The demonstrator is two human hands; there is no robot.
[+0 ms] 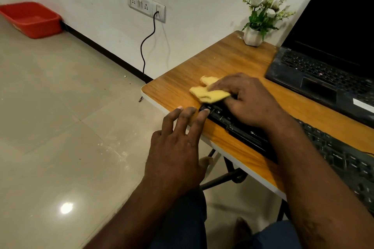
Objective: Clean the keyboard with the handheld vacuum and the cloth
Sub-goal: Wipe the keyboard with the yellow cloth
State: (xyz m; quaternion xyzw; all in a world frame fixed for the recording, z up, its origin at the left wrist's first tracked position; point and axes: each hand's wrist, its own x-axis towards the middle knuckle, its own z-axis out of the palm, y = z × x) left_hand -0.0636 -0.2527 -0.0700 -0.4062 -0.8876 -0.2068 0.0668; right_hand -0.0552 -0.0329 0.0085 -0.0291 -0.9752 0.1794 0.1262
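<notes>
A black keyboard (334,153) lies along the front edge of the wooden table (222,60). My right hand (245,97) presses a yellow cloth (209,92) onto the keyboard's left end, the cloth spilling onto the table beside it. My left hand (178,147) has straight, spread fingers, their tips touching the table edge and the keyboard's left corner near the Ctrl key. No handheld vacuum is in view.
An open black laptop (327,70) stands behind the keyboard at the right. A white pot of flowers (261,18) sits at the table's back corner. A black cable (148,42) hangs from a wall socket. A red tub (32,19) rests on the tiled floor far left.
</notes>
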